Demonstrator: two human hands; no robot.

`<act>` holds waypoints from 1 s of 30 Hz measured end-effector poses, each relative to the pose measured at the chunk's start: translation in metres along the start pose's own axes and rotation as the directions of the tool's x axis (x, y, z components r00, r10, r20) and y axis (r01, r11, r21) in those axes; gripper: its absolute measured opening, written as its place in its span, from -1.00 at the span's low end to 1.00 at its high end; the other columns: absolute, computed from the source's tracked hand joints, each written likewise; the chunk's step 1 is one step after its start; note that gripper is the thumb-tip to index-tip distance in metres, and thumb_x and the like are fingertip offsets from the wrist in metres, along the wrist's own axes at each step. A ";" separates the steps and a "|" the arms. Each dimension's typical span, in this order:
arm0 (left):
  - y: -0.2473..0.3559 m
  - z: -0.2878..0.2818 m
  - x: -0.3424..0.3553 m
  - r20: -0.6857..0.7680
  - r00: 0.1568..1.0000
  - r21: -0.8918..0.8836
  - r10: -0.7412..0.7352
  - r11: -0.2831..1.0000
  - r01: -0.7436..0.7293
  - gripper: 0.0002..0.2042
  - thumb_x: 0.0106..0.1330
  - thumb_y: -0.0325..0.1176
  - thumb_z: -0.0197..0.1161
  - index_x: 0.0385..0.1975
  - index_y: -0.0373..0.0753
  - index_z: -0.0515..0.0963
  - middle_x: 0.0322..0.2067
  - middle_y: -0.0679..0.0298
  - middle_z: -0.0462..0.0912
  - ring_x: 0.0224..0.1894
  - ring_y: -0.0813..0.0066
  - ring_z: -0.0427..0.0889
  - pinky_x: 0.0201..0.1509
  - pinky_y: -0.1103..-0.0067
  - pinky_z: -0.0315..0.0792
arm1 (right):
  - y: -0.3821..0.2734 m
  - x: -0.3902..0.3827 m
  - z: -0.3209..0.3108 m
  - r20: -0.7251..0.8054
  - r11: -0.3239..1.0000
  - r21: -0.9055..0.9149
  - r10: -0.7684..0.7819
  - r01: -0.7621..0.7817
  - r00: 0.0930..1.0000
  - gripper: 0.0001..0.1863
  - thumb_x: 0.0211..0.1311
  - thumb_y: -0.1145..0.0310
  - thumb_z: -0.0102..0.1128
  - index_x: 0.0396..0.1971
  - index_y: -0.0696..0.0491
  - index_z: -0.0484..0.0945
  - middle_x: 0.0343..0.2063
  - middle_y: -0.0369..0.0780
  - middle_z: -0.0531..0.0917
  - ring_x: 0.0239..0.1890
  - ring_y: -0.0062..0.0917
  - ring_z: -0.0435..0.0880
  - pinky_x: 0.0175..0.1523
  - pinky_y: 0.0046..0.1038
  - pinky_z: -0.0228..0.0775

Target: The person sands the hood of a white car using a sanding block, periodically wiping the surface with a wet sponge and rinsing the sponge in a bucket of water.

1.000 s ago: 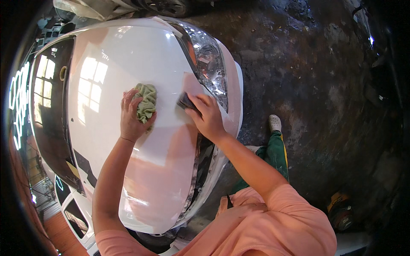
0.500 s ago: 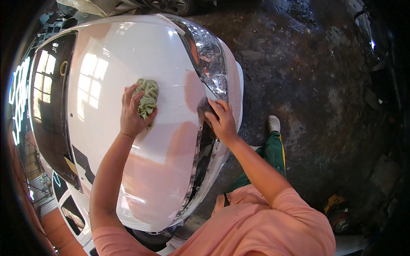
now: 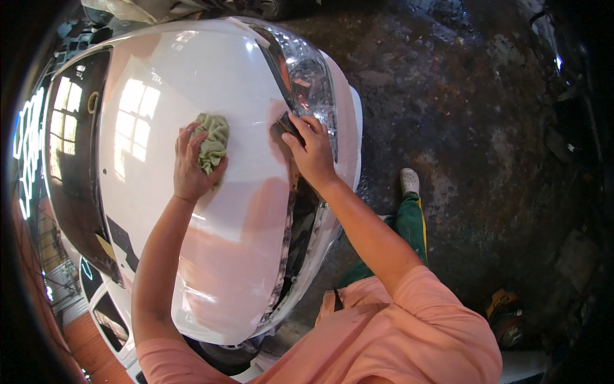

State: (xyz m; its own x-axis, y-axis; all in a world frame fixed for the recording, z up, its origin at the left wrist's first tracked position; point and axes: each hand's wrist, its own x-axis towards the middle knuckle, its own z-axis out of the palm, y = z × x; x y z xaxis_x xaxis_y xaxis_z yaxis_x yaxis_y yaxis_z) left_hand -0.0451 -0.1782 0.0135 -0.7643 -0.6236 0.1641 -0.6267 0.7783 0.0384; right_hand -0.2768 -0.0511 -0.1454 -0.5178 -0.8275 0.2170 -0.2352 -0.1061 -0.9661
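Note:
My left hand [image 3: 195, 166] grips a crumpled pale green cloth [image 3: 212, 137] resting on the white car hood [image 3: 150, 198], left of my other hand. My right hand [image 3: 310, 150] holds a dark rectangular block [image 3: 283, 127] against a pinkish patch at the hood's edge, beside the clear headlight [image 3: 306, 73]. A larger uneven pinkish area [image 3: 243, 249] covers the lower part of the hood, between my forearms. The underside of the block is hidden.
The dark windshield [image 3: 73, 147] lies at the left. Stained dark floor [image 3: 448, 128] runs along the right of the car, where my shoe [image 3: 409, 181] shows. A yellow-and-black object [image 3: 505, 313] sits at the lower right. Another vehicle's wheel [image 3: 259, 6] is at the top.
My right hand and the block moved right and down, then back up and left toward the upper pink patch. My left hand stays on the cloth, shifted slightly in view.

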 end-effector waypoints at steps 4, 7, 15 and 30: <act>-0.003 -0.002 -0.002 0.000 1.000 0.003 0.007 1.000 -0.007 -0.31 0.15 -0.23 0.56 0.27 -0.11 0.37 0.35 0.03 0.39 0.40 -0.22 0.35 0.60 -0.11 0.16 | 0.008 -0.071 -0.016 0.048 0.997 -0.005 0.074 -0.074 0.996 -0.47 0.37 0.28 0.42 0.31 0.04 0.60 0.08 -0.09 0.59 0.15 -0.12 0.52 0.29 -0.15 0.37; -0.001 -0.003 -0.001 -0.004 1.000 0.002 0.005 1.000 -0.005 -0.31 0.14 -0.23 0.57 0.27 -0.11 0.37 0.35 0.03 0.39 0.40 -0.22 0.36 0.59 -0.11 0.16 | 0.010 -0.076 -0.020 0.062 0.997 -0.003 0.077 -0.076 0.995 -0.49 0.38 0.28 0.41 0.30 0.04 0.60 0.09 -0.10 0.60 0.13 -0.11 0.52 0.27 -0.19 0.40; -0.003 -0.001 -0.004 0.007 1.000 0.007 -0.005 1.000 0.005 -0.29 0.13 -0.21 0.57 0.28 -0.11 0.37 0.35 0.03 0.39 0.39 -0.21 0.37 0.59 -0.13 0.16 | 0.002 -0.057 -0.012 0.057 0.999 -0.003 0.054 -0.054 0.997 -0.49 0.35 0.31 0.42 0.28 0.04 0.60 0.05 -0.12 0.59 0.11 -0.08 0.52 0.26 -0.13 0.40; -0.002 -0.003 0.000 -0.009 1.000 -0.032 0.013 0.999 -0.014 -0.27 0.17 -0.27 0.53 0.39 -0.04 0.41 0.41 0.01 0.37 0.48 -0.21 0.30 0.61 -0.09 0.13 | -0.026 0.000 0.027 -0.024 1.000 -0.006 0.019 -0.019 1.000 -0.52 0.37 0.24 0.38 0.21 0.13 0.63 0.01 -0.07 0.64 0.12 -0.10 0.55 0.30 -0.16 0.35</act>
State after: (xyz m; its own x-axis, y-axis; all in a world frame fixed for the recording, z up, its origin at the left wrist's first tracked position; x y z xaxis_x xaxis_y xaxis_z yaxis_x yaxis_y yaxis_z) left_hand -0.0435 -0.1798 0.0164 -0.7712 -0.6125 0.1733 -0.6112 0.7886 0.0674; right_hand -0.2479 -0.0629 -0.1238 -0.5419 -0.8158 0.2021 -0.2304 -0.0870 -0.9692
